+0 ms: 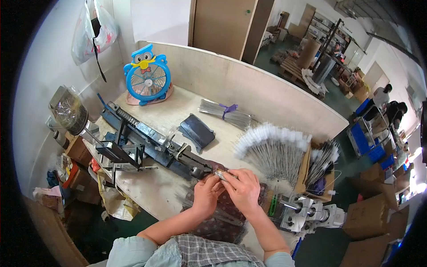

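My left hand point(206, 194) and my right hand point(244, 187) meet at the end of a long dark metal bench machine point(167, 154). Both are closed, with fingertips pinched together. Between the right fingers shows a small silvery piece point(220, 175); its kind is too small to tell. Whatever the left fingers hold is hidden by the fingers. Beneath my forearms lies a dark patterned cloth point(218, 222). To the right, many thin wire brushes with white tufted ends point(275, 153) lie fanned out on the table.
Behind the machine are a dark blue case point(198, 132), a wire bundle with a purple tie point(226, 113) and a blue cartoon fan point(148, 83). A box of brushes point(321, 173) and a white metal device point(311, 216) edge the right side. A green-handled tool point(272, 205) lies nearby.
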Demonstrator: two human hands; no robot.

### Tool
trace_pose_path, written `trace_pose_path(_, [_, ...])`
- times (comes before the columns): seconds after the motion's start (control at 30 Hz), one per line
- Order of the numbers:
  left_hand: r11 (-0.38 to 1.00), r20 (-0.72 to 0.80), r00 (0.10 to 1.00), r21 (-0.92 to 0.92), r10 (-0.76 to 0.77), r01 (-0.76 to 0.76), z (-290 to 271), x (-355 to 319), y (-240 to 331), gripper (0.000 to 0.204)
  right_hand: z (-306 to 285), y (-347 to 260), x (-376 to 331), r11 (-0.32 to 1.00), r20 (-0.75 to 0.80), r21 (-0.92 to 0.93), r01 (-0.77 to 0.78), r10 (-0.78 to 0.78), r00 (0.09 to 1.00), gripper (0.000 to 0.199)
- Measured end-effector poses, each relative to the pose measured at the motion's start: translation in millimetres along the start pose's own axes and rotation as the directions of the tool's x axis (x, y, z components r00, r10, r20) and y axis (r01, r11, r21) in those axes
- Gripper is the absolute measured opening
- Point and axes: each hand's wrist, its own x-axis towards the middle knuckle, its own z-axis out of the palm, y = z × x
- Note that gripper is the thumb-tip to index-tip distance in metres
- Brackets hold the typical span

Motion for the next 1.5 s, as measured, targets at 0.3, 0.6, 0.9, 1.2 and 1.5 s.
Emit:
trace_pose_path(0.3, [1.000,-0.014,1.000,0.016,0.017,-0.017,-2,0,-4,0.014,-5,-4,5,1.000,0.023,-0.004,0.011,-0.011,1.000,0.025])
trace_pose_path(0.6, [0.999,-0.037,0.999,-0.005,0.035,-0.035,5,-1,-2,0.009,-4,0,1,1.000,-0.013,-0.016,0.015,-0.015,1.000,0.024])
trace_pose_path(0.9, [1.000,-0.018,1.000,-0.025,0.013,-0.014,-2,2,-4,0.015,-5,1,4,1.000,0.005,-0.008,0.027,-0.027,1.000,0.024])
trace_pose_path(1.2, [0.999,-0.020,1.000,-0.039,-0.003,0.002,2,0,2,0.042,-28,-1,-2,0.994,0.009,-0.091,-0.057,0.058,0.998,0.023])
trace_pose_path(1.5, [0.991,0.032,0.999,0.127,-0.036,0.032,1,-11,5,0.066,-39,0,-16,0.985,0.147,-0.166,-0.039,0.063,0.987,0.017])
